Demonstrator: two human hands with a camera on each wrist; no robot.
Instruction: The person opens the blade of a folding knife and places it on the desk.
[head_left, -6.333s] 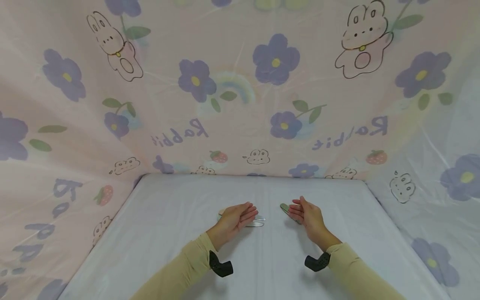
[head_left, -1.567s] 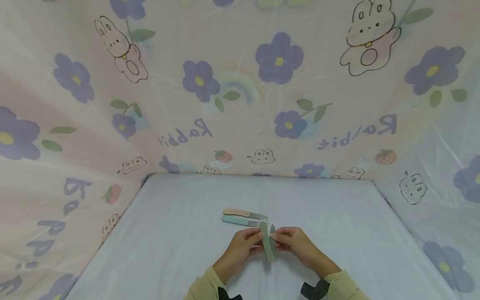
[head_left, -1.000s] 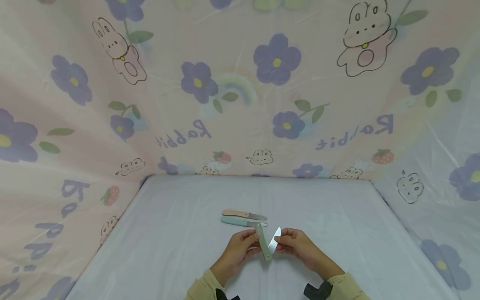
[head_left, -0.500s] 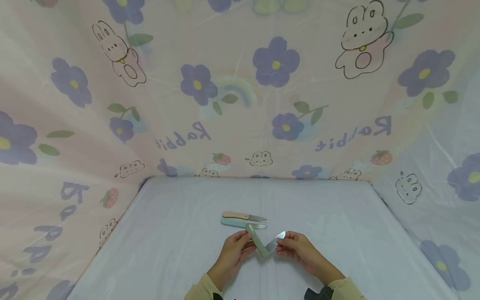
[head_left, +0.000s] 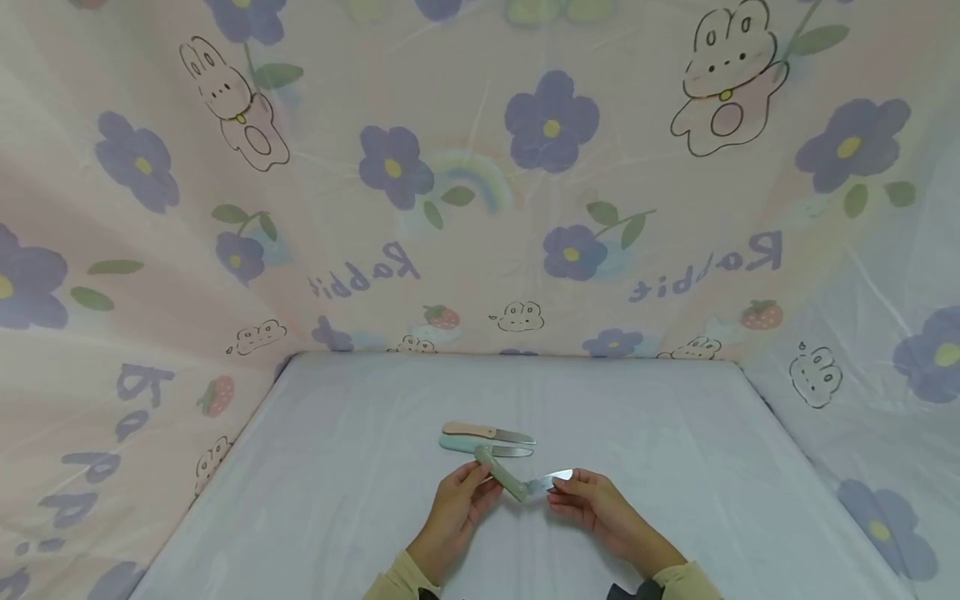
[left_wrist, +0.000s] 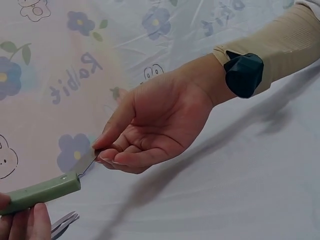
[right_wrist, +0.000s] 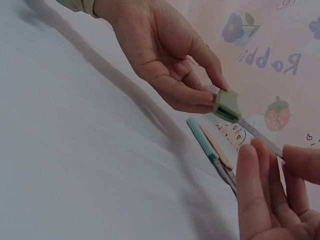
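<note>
A green-handled folding knife (head_left: 501,475) is held above the white sheet, nearly unfolded. My left hand (head_left: 459,498) pinches its green handle (left_wrist: 40,193) (right_wrist: 226,106). My right hand (head_left: 585,496) pinches the steel blade (head_left: 553,478) (left_wrist: 86,162) near its tip, between thumb and fingers. Just beyond lie two more opened folding knives side by side: one with a peach handle (head_left: 468,430) and one with a teal handle (head_left: 463,444) (right_wrist: 200,135), blades pointing right.
The white sheet (head_left: 337,467) covers a flat surface. A pink curtain (head_left: 480,183) printed with purple flowers and rabbits hangs on the far side and both flanks. Black wrist bands (left_wrist: 243,74) sit on both beige sleeves.
Both hands took up the green knife from the right and swung its blade out of the handle, from folded to nearly straight. The peach and teal knives stayed put.
</note>
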